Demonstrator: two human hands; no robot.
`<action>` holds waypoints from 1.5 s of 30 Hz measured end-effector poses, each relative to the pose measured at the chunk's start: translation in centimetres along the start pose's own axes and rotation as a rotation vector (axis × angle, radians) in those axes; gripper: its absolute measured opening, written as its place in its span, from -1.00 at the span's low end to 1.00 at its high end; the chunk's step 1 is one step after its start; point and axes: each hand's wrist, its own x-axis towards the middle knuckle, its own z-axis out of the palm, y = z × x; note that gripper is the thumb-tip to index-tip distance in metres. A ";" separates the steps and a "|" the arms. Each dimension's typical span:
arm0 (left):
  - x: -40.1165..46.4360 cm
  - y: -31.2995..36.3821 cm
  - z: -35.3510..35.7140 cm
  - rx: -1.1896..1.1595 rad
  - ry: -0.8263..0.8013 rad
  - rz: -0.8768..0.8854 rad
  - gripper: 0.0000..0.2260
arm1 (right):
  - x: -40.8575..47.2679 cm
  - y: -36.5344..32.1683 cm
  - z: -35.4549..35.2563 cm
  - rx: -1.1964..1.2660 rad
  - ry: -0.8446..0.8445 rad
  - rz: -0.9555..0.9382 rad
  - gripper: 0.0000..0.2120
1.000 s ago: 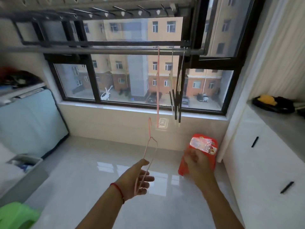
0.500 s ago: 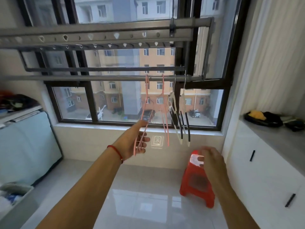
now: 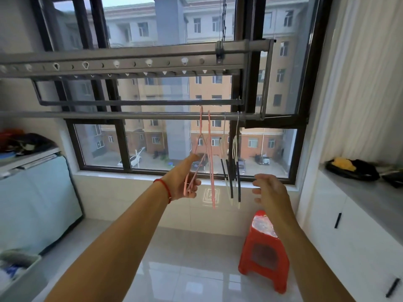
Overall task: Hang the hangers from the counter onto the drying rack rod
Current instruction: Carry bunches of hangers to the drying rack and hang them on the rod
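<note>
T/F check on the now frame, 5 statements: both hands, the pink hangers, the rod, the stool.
1. The left hand holds a pink hanger whose hook is on the rod. True.
2. The right hand grips a black hanger. False: it is open and holds nothing.
3. A second pink hanger hangs on the rod just right of the held one. True.
4. The red stool stands on the counter. False: it stands on the floor, below the right forearm.
5. The rod is bare right of the pink hangers. False: light and dark hangers hang there.
</note>
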 end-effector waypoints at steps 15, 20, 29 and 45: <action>-0.9 -0.5 -0.8 0.234 0.119 0.016 -0.38 | -0.7 1.8 0.1 -0.045 0.028 0.028 -0.80; -4.0 -0.5 2.4 0.684 0.755 0.798 -0.61 | -1.6 3.1 -1.1 -0.118 0.064 0.049 -0.83; -3.3 -5.8 20.7 0.568 -0.065 1.000 -0.81 | -1.1 7.2 -10.9 -0.149 0.201 0.093 -0.87; 11.1 -15.1 54.9 0.776 -0.566 0.506 -0.70 | 1.0 20.6 -42.6 -0.256 0.759 0.478 -0.78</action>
